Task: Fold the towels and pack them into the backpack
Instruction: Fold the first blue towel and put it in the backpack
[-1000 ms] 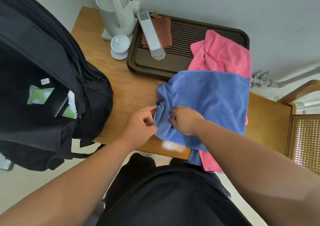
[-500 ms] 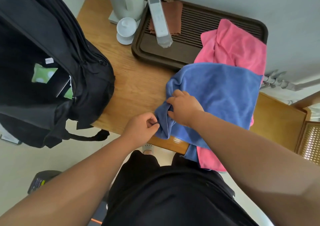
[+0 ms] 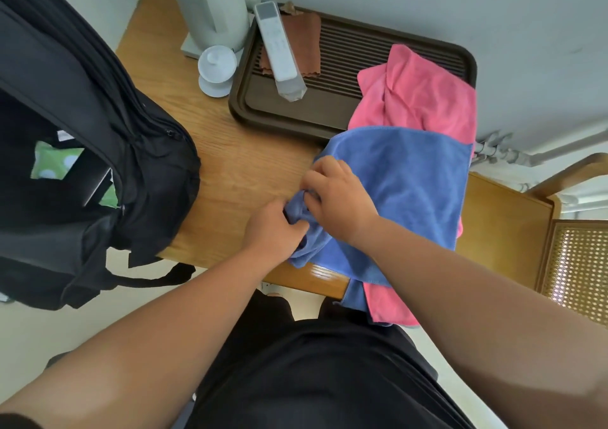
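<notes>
**Q:** What's new since half a second back?

**Me:** My left hand (image 3: 273,231) has closed in on my right hand (image 3: 340,198). Both now pinch the bunched left edge of the blue towel (image 3: 411,181). I read it as gathering that edge for a first fold. Nothing is folded yet.

**Q:** Where is it, and lying how?

**Me:** On the bench (image 3: 237,171), spread over the pink towel (image 3: 424,92), near corner hanging off the front. Long axis looks left to right, bunched end facing the open backpack (image 3: 98,165).
</notes>
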Demonstrator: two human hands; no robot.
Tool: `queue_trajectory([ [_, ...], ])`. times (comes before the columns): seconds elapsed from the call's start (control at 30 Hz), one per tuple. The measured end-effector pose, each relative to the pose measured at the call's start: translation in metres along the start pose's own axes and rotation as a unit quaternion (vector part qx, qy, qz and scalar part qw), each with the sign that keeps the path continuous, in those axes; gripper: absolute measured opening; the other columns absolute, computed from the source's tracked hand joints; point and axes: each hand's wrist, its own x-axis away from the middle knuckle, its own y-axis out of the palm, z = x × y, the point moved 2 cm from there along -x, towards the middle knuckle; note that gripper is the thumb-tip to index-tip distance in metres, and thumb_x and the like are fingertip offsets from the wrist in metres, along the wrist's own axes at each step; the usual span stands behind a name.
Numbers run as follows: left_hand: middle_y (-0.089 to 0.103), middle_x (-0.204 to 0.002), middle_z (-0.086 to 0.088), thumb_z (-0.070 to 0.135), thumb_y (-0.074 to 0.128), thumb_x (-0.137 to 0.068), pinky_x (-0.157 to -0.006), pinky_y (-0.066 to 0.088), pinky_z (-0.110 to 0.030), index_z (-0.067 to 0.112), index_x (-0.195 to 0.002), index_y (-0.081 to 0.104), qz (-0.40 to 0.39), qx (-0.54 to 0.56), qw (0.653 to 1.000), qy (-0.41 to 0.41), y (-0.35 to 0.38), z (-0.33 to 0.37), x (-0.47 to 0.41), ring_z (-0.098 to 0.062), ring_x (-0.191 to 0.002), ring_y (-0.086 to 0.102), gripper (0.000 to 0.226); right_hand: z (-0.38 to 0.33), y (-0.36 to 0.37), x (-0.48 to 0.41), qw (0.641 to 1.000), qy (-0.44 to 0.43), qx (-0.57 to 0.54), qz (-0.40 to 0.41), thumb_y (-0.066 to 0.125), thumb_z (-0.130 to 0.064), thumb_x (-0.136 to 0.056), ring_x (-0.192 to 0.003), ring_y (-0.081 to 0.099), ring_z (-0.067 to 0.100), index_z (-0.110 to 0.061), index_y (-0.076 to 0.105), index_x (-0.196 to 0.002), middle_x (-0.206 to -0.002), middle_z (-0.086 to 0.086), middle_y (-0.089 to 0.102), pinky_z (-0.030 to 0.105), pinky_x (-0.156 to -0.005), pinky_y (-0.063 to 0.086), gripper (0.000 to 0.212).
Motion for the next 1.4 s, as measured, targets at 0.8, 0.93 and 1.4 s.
queue_trajectory([
  [0.8,0.069,-0.1,-0.013,0.036,0.047,-0.095,-0.074,0.048,-0.035,0.017,-0.102,0.059,-0.077,0.262,0.95,-0.15,-0.071,-0.056,0.017,-0.025,-0.087,0.065,0.024,-0.077,-0.005,-0.039,0.964,0.009,-0.213,-0.16,0.063,-0.01,-0.086,-0.084,0.064,0.02,-0.018,0.064,-0.094,-0.087,0.0,0.069,0.045,-0.083,0.052,0.012],
  [0.93,0.075,-0.1,-0.004,0.059,0.034,-0.099,-0.083,0.052,-0.039,0.03,-0.103,0.066,-0.076,0.283,0.932,-0.211,-0.065,-0.073,0.012,-0.024,-0.092,0.069,0.044,-0.077,0.016,-0.017,0.91,0.034,-0.237,-0.34,0.054,-0.013,-0.092,-0.105,0.065,0.016,-0.026,0.065,-0.104,-0.106,-0.004,0.072,0.039,-0.099,0.051,0.02],
  [1.4,0.058,-0.07,-0.006,0.022,0.059,-0.096,-0.055,0.042,-0.033,0.013,-0.077,0.053,0.03,0.006,0.999,-0.019,-0.053,-0.084,-0.008,-0.022,-0.066,0.054,0.022,-0.055,0.048,-0.1,0.964,-0.002,0.095,-0.247,0.052,-0.023,-0.093,-0.126,0.043,0.028,-0.045,0.033,-0.148,-0.14,-0.003,0.047,0.041,-0.099,0.037,0.062],
])
